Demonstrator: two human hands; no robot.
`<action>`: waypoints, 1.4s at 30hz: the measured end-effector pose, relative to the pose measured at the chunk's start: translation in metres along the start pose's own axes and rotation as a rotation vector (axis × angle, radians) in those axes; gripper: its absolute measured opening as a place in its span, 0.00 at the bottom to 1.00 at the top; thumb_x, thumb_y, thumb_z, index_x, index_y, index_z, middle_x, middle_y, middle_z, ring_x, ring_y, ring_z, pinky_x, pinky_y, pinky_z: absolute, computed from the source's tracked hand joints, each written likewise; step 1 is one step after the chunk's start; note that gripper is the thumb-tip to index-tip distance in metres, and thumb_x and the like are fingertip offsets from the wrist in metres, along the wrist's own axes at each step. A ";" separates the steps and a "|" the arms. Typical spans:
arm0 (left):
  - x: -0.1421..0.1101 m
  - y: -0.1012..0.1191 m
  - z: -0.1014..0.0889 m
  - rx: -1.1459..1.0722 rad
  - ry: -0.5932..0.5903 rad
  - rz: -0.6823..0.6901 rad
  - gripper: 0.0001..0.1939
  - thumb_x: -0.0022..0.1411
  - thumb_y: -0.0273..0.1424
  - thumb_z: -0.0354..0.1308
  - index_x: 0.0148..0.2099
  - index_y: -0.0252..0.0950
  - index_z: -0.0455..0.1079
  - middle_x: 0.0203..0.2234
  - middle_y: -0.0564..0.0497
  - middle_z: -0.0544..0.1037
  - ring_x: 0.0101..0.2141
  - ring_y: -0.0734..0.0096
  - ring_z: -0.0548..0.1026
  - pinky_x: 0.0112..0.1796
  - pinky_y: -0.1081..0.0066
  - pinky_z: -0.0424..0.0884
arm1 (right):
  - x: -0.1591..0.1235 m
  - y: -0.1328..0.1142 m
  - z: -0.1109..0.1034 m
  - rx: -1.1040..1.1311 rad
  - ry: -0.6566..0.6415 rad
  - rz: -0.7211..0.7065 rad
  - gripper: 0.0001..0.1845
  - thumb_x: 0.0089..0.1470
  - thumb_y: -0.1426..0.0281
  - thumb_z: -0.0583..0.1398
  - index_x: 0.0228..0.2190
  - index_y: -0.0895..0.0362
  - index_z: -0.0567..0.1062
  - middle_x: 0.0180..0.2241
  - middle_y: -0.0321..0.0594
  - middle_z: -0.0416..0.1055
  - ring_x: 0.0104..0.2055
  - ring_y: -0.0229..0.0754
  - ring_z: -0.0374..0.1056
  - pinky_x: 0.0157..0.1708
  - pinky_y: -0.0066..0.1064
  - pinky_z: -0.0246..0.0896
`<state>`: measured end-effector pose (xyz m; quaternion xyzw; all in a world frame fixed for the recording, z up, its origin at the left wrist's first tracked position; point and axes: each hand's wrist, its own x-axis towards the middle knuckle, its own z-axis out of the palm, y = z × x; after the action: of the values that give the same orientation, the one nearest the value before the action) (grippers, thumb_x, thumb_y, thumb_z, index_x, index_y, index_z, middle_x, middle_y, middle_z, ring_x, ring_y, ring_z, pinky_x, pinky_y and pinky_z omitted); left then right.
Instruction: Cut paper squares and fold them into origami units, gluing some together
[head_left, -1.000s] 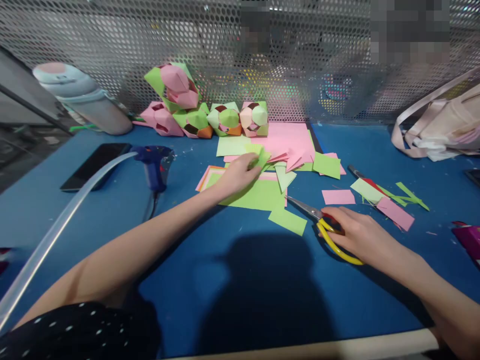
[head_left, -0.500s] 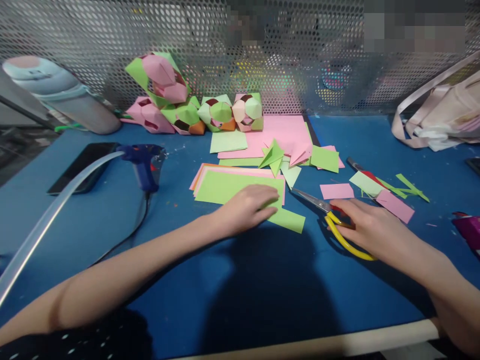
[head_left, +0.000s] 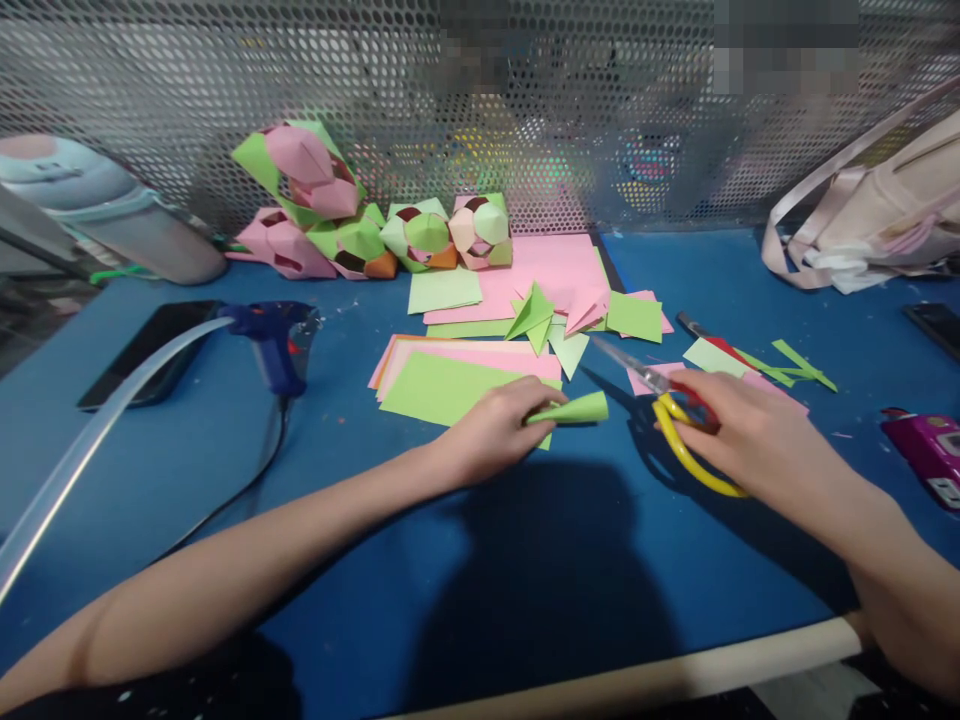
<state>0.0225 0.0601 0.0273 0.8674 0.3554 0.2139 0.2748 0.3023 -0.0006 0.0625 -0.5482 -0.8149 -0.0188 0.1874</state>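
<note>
At the near side, you extend both forearms over the blue counter [head_left: 352, 600]. Your left hand [head_left: 506, 425] pinches a green slip [head_left: 581, 408] between thumb and fingers; the slip is curled lengthwise and its free end points right, past the edge of the paper stack [head_left: 435, 390]. Your right hand [head_left: 750, 430] grips the scissors [head_left: 694, 455] by the yellow handles. The blades point left and away from you, with their tips apart from the slip; you cannot tell whether they are fully closed.

To the right of your right hand lies a purple object [head_left: 926, 450]. To the left of the stack is a blue glue gun [head_left: 276, 350], with a clear glue stick [head_left: 90, 448] projecting from its rear and a black phone [head_left: 154, 330] just beside it.

Beyond the stack, you see green folded pieces [head_left: 532, 315] and a pink sheet [head_left: 540, 262]; green strips [head_left: 802, 365] lie farther right. At the back stand paper balls [head_left: 420, 235], one raised on the others, with a tilted bottle [head_left: 157, 230] left, a pale bag [head_left: 877, 200] right, and a perforated panel [head_left: 375, 60] behind.
</note>
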 end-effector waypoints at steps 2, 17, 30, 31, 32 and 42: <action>0.017 0.005 0.006 -0.107 0.033 -0.083 0.11 0.59 0.27 0.56 0.46 0.35 0.70 0.32 0.50 0.74 0.32 0.71 0.71 0.35 0.70 0.68 | 0.003 -0.002 -0.008 -0.007 0.154 0.034 0.20 0.56 0.65 0.59 0.50 0.56 0.69 0.44 0.47 0.74 0.42 0.51 0.72 0.39 0.41 0.67; -0.004 -0.030 -0.024 0.239 0.063 0.026 0.16 0.64 0.34 0.53 0.51 0.31 0.69 0.53 0.38 0.70 0.56 0.57 0.66 0.56 0.56 0.62 | -0.002 0.005 0.030 -0.272 -0.303 -0.008 0.20 0.56 0.66 0.58 0.50 0.57 0.67 0.43 0.49 0.73 0.33 0.50 0.73 0.25 0.35 0.63; -0.023 -0.038 -0.031 0.558 -0.048 -0.029 0.30 0.59 0.46 0.57 0.59 0.35 0.62 0.51 0.40 0.70 0.51 0.51 0.67 0.51 0.53 0.61 | 0.002 -0.002 0.019 -0.422 -0.241 -0.089 0.18 0.62 0.63 0.52 0.45 0.62 0.73 0.35 0.51 0.72 0.37 0.52 0.71 0.27 0.34 0.58; -0.022 -0.038 -0.031 0.559 -0.018 -0.029 0.31 0.58 0.46 0.58 0.59 0.34 0.62 0.50 0.39 0.71 0.50 0.51 0.67 0.50 0.54 0.62 | 0.002 -0.003 0.019 -0.412 -0.211 -0.097 0.18 0.62 0.63 0.51 0.45 0.62 0.73 0.35 0.51 0.73 0.38 0.52 0.71 0.27 0.34 0.59; -0.022 -0.039 -0.030 0.560 0.018 -0.023 0.32 0.57 0.45 0.60 0.59 0.33 0.62 0.48 0.38 0.71 0.48 0.51 0.67 0.48 0.54 0.63 | 0.003 -0.005 0.020 -0.397 -0.181 -0.104 0.18 0.63 0.62 0.51 0.45 0.62 0.73 0.36 0.51 0.73 0.38 0.51 0.71 0.28 0.34 0.59; -0.026 -0.014 -0.032 0.191 0.306 0.021 0.08 0.65 0.28 0.51 0.38 0.35 0.71 0.32 0.47 0.74 0.36 0.66 0.70 0.38 0.65 0.66 | 0.006 -0.022 0.034 0.245 -0.087 -0.033 0.17 0.61 0.65 0.55 0.48 0.59 0.70 0.45 0.48 0.73 0.46 0.48 0.70 0.44 0.40 0.67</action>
<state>-0.0198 0.0602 0.0381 0.8505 0.4026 0.3117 0.1317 0.2706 0.0039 0.0372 -0.5080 -0.8273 0.1014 0.2172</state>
